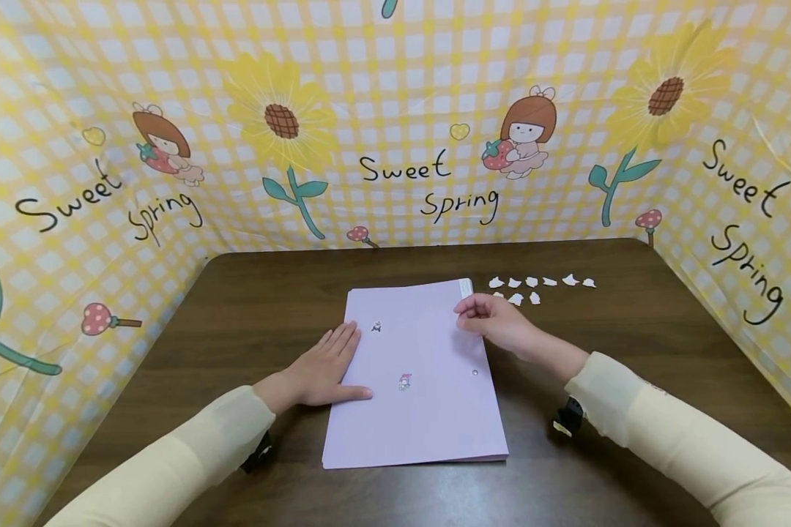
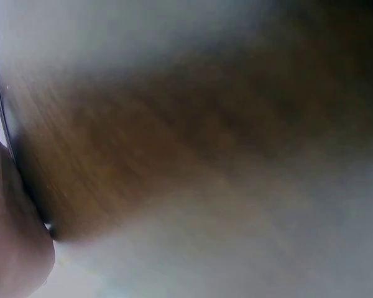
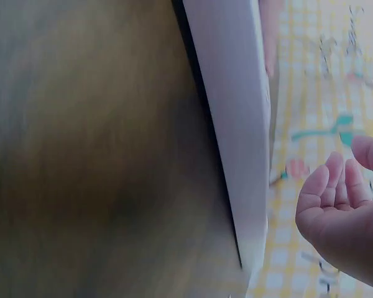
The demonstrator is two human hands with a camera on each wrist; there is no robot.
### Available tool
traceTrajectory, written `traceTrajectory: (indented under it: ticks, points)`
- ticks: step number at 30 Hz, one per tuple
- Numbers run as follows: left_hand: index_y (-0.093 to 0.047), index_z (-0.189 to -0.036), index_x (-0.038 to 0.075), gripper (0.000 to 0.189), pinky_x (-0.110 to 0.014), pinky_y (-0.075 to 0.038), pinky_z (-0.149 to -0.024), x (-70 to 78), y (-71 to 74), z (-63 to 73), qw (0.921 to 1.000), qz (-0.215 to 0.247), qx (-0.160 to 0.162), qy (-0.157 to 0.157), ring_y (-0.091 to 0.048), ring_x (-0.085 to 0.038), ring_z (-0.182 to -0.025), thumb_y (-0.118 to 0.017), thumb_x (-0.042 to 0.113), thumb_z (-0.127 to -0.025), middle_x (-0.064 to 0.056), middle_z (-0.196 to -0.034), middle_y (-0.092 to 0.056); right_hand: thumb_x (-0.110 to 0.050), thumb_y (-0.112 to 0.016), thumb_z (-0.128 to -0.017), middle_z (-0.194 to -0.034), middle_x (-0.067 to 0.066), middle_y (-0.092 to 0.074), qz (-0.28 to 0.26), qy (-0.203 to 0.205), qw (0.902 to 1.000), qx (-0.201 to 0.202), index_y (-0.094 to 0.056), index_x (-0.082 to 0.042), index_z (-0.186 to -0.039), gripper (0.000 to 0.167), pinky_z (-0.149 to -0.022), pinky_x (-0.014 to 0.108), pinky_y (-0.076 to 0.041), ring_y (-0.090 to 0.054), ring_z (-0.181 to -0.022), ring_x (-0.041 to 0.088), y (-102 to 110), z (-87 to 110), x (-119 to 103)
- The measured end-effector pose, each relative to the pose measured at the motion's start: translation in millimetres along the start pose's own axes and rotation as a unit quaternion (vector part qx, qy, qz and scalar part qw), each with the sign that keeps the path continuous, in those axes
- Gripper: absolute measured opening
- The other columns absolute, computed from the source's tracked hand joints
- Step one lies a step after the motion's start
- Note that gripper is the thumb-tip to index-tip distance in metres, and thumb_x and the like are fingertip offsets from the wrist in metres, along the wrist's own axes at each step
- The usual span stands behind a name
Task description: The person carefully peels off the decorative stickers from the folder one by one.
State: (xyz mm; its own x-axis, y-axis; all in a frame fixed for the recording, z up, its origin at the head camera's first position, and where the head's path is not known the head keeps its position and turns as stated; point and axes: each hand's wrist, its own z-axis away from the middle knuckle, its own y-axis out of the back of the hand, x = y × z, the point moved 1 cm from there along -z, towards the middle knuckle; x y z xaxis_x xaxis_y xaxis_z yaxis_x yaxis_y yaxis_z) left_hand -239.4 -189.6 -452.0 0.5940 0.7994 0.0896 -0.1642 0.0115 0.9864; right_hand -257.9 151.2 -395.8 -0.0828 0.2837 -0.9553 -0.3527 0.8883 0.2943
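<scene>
A lilac stack of sheets or booklet (image 1: pixel 428 424) lies on the brown table, with a small black-and-white sticker (image 1: pixel 376 327), a pink cartoon sticker (image 1: pixel 405 381) and a tiny round mark (image 1: pixel 474 372) on top. My left hand (image 1: pixel 326 366) rests flat along its left edge, fingers straight and thumb reaching onto the lilac surface. Over the upper right edge is my right hand (image 1: pixel 497 322), its fingers loosely bent. In the right wrist view the thumb (image 3: pixel 370 155) stands apart from the bent fingers, with nothing visible between them. Only a blurred bit of left hand (image 2: pixel 18 248) shows in the left wrist view.
Several small white paper scraps (image 1: pixel 531 282) lie in two rows beyond my right hand. A white strip (image 1: pixel 465 287) shows at the stack's top right corner. Yellow checked cloth (image 1: pixel 395 110) hangs around the back and sides of the table (image 1: pixel 264 293).
</scene>
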Motion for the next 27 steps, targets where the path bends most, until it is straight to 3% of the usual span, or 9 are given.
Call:
traceTrajectory:
  ticks: [7,13,21,27]
  points:
    - [-0.004,-0.154,0.000,0.116,-0.045,-0.004,-0.116,-0.5,0.1,0.2,1.0000,0.000,-0.006,0.005,0.004,-0.028,-0.147,-0.033,0.085,-0.081,-0.016,-0.161,0.002,0.002,-0.064,-0.090,-0.094,0.013,-0.063,-0.007,0.040,0.9980,-0.048,-0.058,0.013,-0.110,0.024,-0.073,0.024,-0.048,-0.057,-0.086,0.020,-33.2,3.7,-2.3]
    - [-0.004,-0.154,0.000,0.116,-0.045,-0.004,-0.116,0.3,1.4,0.0,0.9999,0.004,-0.009,0.010,0.004,-0.028,-0.147,-0.034,0.085,-0.081,-0.016,-0.161,0.002,0.002,-0.068,-0.087,-0.094,0.011,-0.064,0.034,0.062,0.9923,-0.102,-0.060,0.009,-0.107,0.024,-0.073,0.023,-0.048,-0.058,-0.085,0.018,-54.0,2.9,-0.4]
    - [-0.007,-0.154,-0.001,0.116,-0.047,-0.008,-0.116,2.0,3.7,0.1,0.9999,0.005,-0.010,0.010,0.000,-0.031,-0.147,-0.038,0.083,-0.080,-0.018,-0.161,-0.001,-0.002,-0.073,-0.085,-0.099,0.014,-0.063,0.070,0.081,0.9779,-0.180,-0.061,0.006,-0.109,0.028,-0.080,0.027,-0.051,-0.060,-0.088,0.017,-66.1,-5.1,5.6]
    - [-0.008,-0.154,-0.002,0.116,-0.048,-0.008,-0.116,2.4,4.5,-0.1,1.0000,-0.001,-0.007,0.004,-0.001,-0.032,-0.147,-0.037,0.083,-0.081,-0.019,-0.161,-0.002,-0.004,-0.076,-0.083,-0.091,0.005,-0.064,0.133,0.103,0.9639,-0.207,-0.065,0.000,-0.106,0.025,-0.078,0.025,-0.050,-0.058,-0.084,0.012,-72.5,-9.1,9.6]
